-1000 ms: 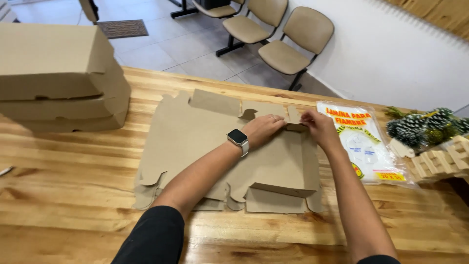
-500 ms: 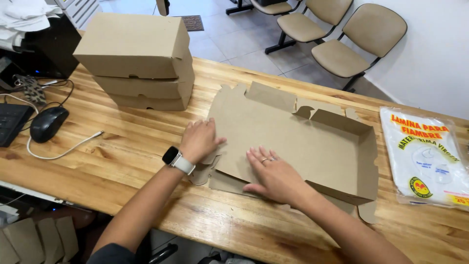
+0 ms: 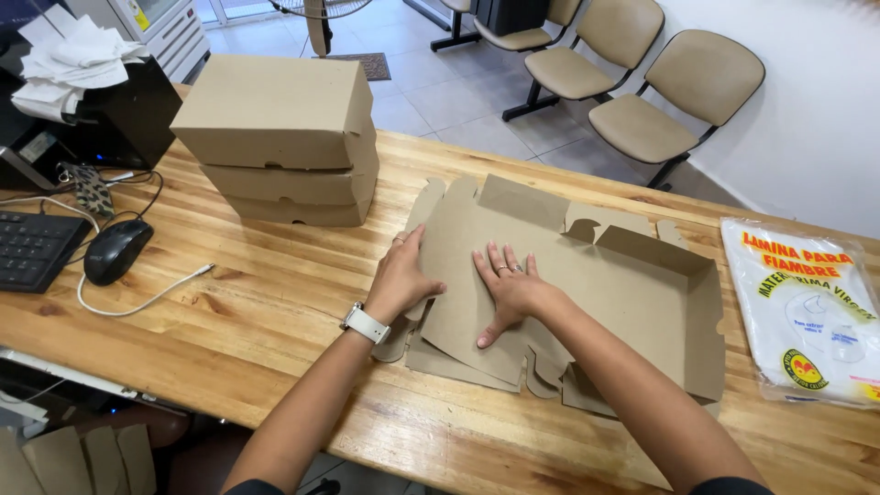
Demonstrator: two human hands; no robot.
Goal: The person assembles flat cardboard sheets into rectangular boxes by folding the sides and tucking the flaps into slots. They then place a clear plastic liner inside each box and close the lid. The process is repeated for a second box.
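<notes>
Both hands have slid over to the left end of the brown card since half a second ago; the right one was lower down near the front edge then, and now it sits higher and more to the middle. That right hand (image 3: 506, 291) lies flat with its fingers spread wide, holding nothing, and it presses down on the cardboard sheet (image 3: 568, 293), most likely to keep the sheet from sliding. Just beside it, the left hand (image 3: 401, 280) curls around the left flap of the sheet, thumb on top and fingers tucked at the edge, as if it is bending that flap up along a fold line. A white watch (image 3: 365, 324) is on the left wrist. The sheet lies on the wooden worktop (image 3: 247, 302), right in front of the person, with its long side running left to right; the far and right walls already stand up, while the left end is flat. Near the sheet, to the left and further back, three finished boxes (image 3: 280, 137) sit stacked. Well apart on the left are a black mouse (image 3: 116, 250) and a keyboard (image 3: 32, 247). On the right lies a bag of plastic sheets (image 3: 807, 302).
</notes>
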